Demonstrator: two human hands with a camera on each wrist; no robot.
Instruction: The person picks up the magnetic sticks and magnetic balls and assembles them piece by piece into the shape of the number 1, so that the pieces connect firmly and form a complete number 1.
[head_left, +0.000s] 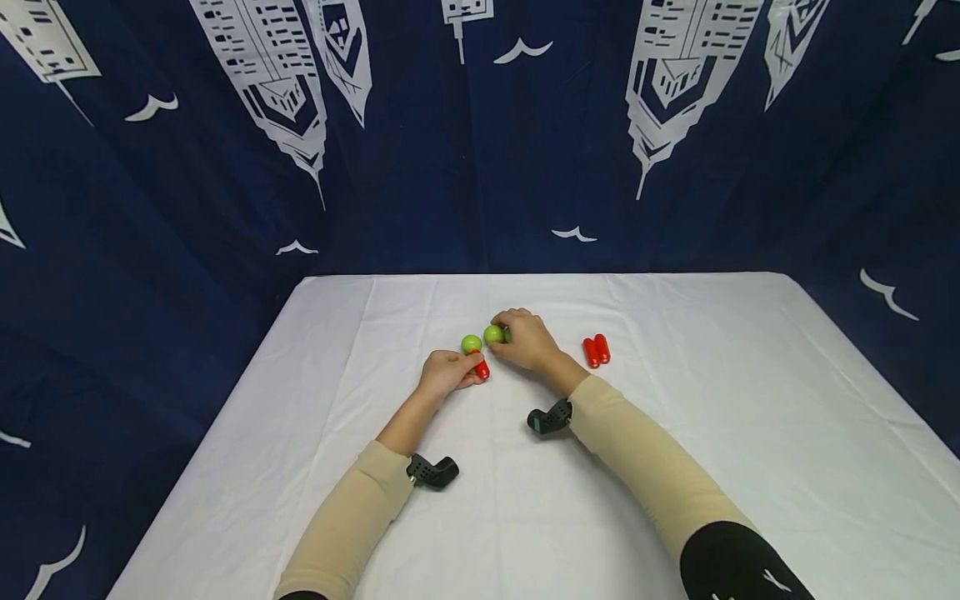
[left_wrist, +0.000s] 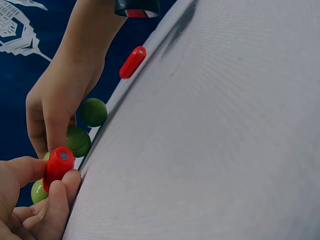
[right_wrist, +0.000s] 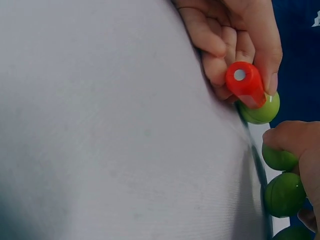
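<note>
My left hand (head_left: 447,371) pinches a short red rod (left_wrist: 59,167) with rounded ends and a grey dot on its tip. The rod's far end meets a light green ball (head_left: 471,344), as the right wrist view also shows. Just to the right, my right hand (head_left: 527,340) grips a second green ball (head_left: 493,334) between thumb and fingers. Close beside that thumb, more green balls (right_wrist: 285,195) sit in a row, partly covered by the hand in the head view.
Two more red rods (head_left: 591,353) lie side by side on the white-covered table (head_left: 675,400), right of my right hand. A dark blue curtain (head_left: 480,167) with white building prints hangs behind the table. Each forearm carries a small black wrist camera (head_left: 551,417).
</note>
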